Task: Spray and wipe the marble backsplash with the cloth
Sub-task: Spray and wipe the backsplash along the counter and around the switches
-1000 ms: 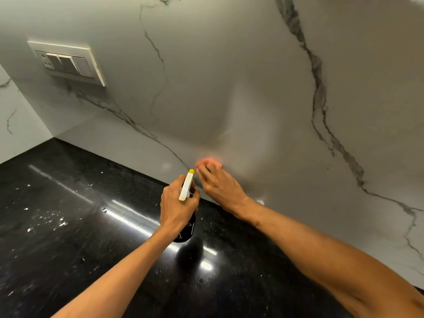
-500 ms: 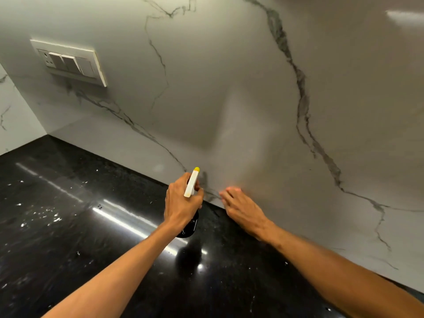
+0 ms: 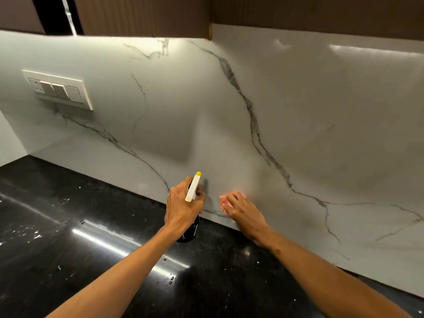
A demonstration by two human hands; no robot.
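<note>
Low in the centre, the left hand (image 3: 183, 206) is gripping the spray bottle (image 3: 193, 187); the right hand (image 3: 243, 214), fingers flat, is pressing the cloth (image 3: 226, 200) against the backsplash (image 3: 298, 122) above the counter (image 3: 68, 249).

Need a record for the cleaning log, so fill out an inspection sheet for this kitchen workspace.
Surface: glossy black stone countertop, scattered white specks and droplets.
Job's things: white grey-veined marble backsplash; dark spray bottle with white, yellow-tipped nozzle; pink cloth against the backsplash, low down.
Clutter: nothing seen.
Grippers: left hand grips the spray bottle; right hand presses the cloth.
Cables: nothing seen.
Surroundings: cream switch plate on the backsplash at left; brown cabinets above.
</note>
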